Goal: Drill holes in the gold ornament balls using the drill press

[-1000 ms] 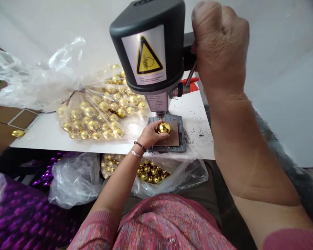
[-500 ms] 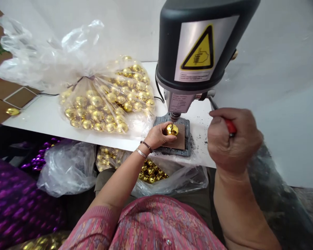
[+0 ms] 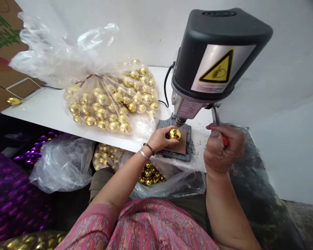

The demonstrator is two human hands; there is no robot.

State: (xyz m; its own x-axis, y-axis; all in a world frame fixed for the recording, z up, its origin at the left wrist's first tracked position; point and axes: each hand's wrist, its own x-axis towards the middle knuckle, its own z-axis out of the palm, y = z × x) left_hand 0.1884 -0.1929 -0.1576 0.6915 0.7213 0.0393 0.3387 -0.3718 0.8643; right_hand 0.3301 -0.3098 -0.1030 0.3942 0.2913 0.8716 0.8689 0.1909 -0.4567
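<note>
The drill press [image 3: 221, 48] stands toward the right end of the tabletop [image 3: 47, 111]. A board [image 3: 182, 146] lies on its base plate [image 3: 181, 158], and a bauble [image 3: 175, 134] sits above the board, under the chuck [image 3: 180, 121], between the fingers of the left hand [image 3: 161, 139]. The right hand [image 3: 222, 148] is around the lever handle [image 3: 225, 140], right of the chuck. Left of the press lies a tied bag of baubles [image 3: 75, 64]; farther left stands a cardboard box [image 3: 5, 59]. Before the tabletop, below its edge, is an open bag of baubles [image 3: 172, 191], with a crumpled plastic bag [image 3: 64, 168] to its left.
</note>
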